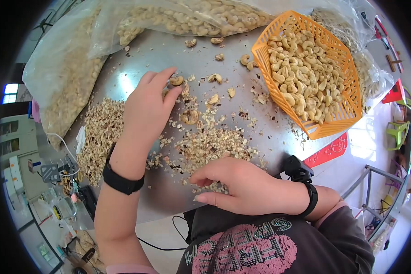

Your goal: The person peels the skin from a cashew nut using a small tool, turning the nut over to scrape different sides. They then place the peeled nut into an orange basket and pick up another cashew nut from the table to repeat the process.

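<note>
And here's the left hand [146, 102] at ten o'clock, thumb and fingers parted with a curved cashew [176, 81] sitting in the gap; whether they actually grip it, I cannot tell! Over at five o'clock, the right hand [235, 182] curls low, its thumb spread from the fingers, right by the pile of skin flakes [214, 145] mid-dial on the metal table [146, 50]. A few loose nuts dot the surface towards twelve. Look to two o'clock: an orange basket [260, 45], loaded with pale cashews [306, 73]! A bigger flake heap [100, 137] spreads at nine, and a clear bag of nuts [66, 75] slumps beyond at ten.
</note>
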A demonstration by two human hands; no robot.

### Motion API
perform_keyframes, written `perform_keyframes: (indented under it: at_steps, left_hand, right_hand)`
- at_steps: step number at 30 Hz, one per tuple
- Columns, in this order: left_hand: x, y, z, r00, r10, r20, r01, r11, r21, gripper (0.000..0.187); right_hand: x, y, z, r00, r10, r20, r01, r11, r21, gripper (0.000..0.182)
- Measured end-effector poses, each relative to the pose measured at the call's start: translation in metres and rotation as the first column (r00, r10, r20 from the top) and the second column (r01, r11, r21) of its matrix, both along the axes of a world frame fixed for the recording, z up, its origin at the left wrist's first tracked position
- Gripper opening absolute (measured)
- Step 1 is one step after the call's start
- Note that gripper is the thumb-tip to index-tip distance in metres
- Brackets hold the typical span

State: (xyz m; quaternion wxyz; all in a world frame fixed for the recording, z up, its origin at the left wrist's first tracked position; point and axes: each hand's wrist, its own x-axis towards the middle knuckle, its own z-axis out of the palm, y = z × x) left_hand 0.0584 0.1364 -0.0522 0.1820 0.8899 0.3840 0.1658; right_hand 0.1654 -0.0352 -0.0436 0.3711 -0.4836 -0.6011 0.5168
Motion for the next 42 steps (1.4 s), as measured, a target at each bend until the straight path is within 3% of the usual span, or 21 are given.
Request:
perform_keyframes:
  at_steps: [2,6,12,14,15,17,18,22,24,27,31,33,40,42]
  left_hand:
    - [0.002,0.003,-0.006,0.997,-0.055,-0.056,0.06,0.994,0.094,0.024]
    - [0.0,0.003,-0.007,0.995,-0.041,-0.085,0.051,0.992,0.114,0.022]
    - [-0.012,-0.028,0.02,0.99,-0.066,0.125,0.081,0.99,-0.118,0.015]
    - [-0.017,-0.049,0.038,0.984,-0.01,0.177,0.065,0.949,-0.31,0.013]
    - [-0.02,-0.057,0.043,0.984,-0.006,0.177,0.062,0.948,-0.312,0.013]
    - [-0.026,-0.069,0.048,0.973,-0.076,0.216,0.147,0.93,-0.336,0.012]
    - [-0.027,-0.075,0.046,0.963,-0.066,0.261,0.153,0.932,-0.328,0.011]
    - [-0.032,-0.076,0.033,0.974,-0.13,0.186,0.172,0.957,-0.234,0.011]
    - [-0.032,-0.077,0.027,0.983,-0.13,0.13,0.151,0.975,-0.165,0.013]
    - [-0.027,-0.076,0.018,0.985,-0.136,0.105,0.149,0.98,-0.133,0.017]
    - [-0.011,-0.078,0.01,0.985,-0.126,0.12,0.149,0.967,-0.204,0.02]
    - [-0.007,-0.08,0.006,0.984,-0.175,-0.015,0.173,0.979,-0.104,0.021]
    - [-0.014,-0.077,0.0,0.983,-0.174,0.049,0.179,0.976,-0.126,0.018]
    - [-0.019,-0.079,0.007,0.973,-0.143,0.179,0.178,0.963,-0.2,0.016]
  right_hand:
    - [-0.002,-0.001,-0.001,1.0,0.004,-0.017,-0.004,1.0,-0.009,0.024]
    - [-0.002,-0.003,0.002,1.0,-0.001,-0.017,0.001,1.0,-0.004,0.023]
    - [0.003,-0.005,0.007,0.997,-0.05,-0.066,0.046,0.997,-0.057,0.022]
    - [0.004,-0.006,0.007,0.959,-0.184,-0.216,0.152,0.976,-0.155,0.024]
    - [0.002,-0.007,0.007,0.959,-0.182,-0.216,0.149,0.976,-0.158,0.024]
    - [-0.003,-0.009,0.004,0.779,-0.458,-0.428,0.35,0.885,-0.308,0.024]
    - [-0.004,-0.008,0.002,0.765,-0.468,-0.442,0.37,0.882,-0.293,0.026]
    - [-0.002,-0.011,-0.002,0.772,-0.475,-0.422,0.374,0.877,-0.303,0.024]
    - [0.004,-0.016,0.007,0.87,-0.377,-0.319,0.243,0.889,-0.39,0.023]
    - [0.001,-0.022,0.006,0.885,-0.343,-0.313,0.214,0.9,-0.38,0.02]
    - [-0.002,-0.024,0.005,0.893,-0.311,-0.325,0.188,0.914,-0.358,0.019]
    - [-0.001,-0.025,0.006,0.897,-0.309,-0.316,0.183,0.91,-0.372,0.019]
    - [0.0,-0.026,0.004,0.88,-0.346,-0.327,0.209,0.898,-0.388,0.019]
    - [-0.001,-0.026,0.002,0.85,-0.391,-0.354,0.248,0.888,-0.386,0.021]
